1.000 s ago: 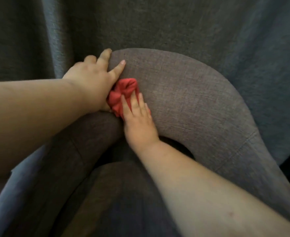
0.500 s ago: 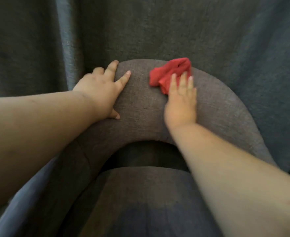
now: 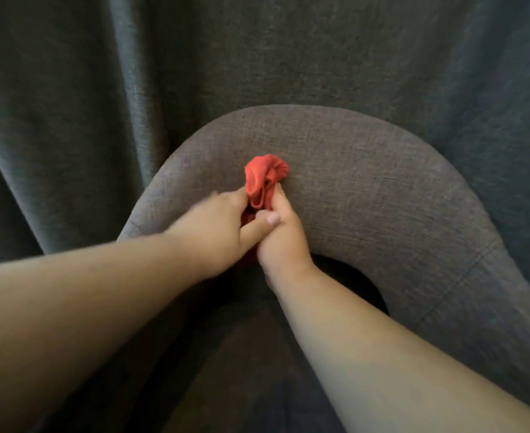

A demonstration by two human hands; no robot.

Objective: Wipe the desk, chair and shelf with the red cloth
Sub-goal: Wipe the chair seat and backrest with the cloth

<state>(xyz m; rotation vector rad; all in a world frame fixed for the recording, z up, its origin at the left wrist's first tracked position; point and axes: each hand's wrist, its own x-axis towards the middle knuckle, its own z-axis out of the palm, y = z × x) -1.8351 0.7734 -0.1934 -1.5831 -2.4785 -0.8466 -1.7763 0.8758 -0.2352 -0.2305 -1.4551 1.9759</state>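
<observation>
Together, left hand (image 3: 216,226) and right hand (image 3: 280,237), fingers curled around the bunched red cloth (image 3: 265,179) on the chair (image 3: 366,189) back.

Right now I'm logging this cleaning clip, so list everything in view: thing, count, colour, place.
red cloth: one, red, bunched on the chair back's top, gripped between both hands.
chair: one, grey-brown woven fabric, curved backrest across the centre, seat below.
curtain: one, dark grey, hanging in folds behind the chair.
left hand: one, on the chair back's top, fingers curled round the cloth, slightly blurred.
right hand: one, beside the left hand, gripping the cloth from the right.
</observation>
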